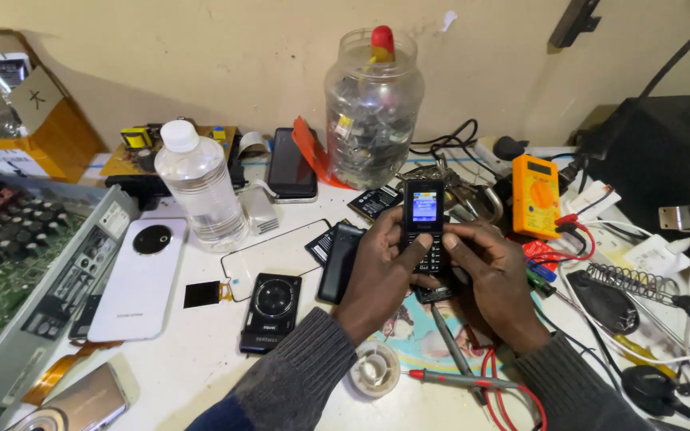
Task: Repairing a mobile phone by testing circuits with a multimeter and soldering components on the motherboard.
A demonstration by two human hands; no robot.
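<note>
Both hands, left hand and right hand, grip a small black keypad phone with its screen lit. An orange multimeter lies beyond the right hand; a clear plastic bottle with a white cap stands beyond the left hand on the counter.

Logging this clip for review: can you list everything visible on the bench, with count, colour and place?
keypad phone: 1, black, screen lit, held upright at centre
plastic jar: 1, clear, full of small parts, back centre
water bottle: 1, clear with white cap, back left
white phone: 1, face down, left
compact camera: 1, black, front centre
smartphone: 1, black, leaning behind the bottle
multimeter: 1, orange, right
red probe: 1, front, below the hands
circuit board: 1, green, far left
cardboard box: 1, brown, back left corner
left hand: holds the phone's left side
right hand: fingers on the keypad
</note>
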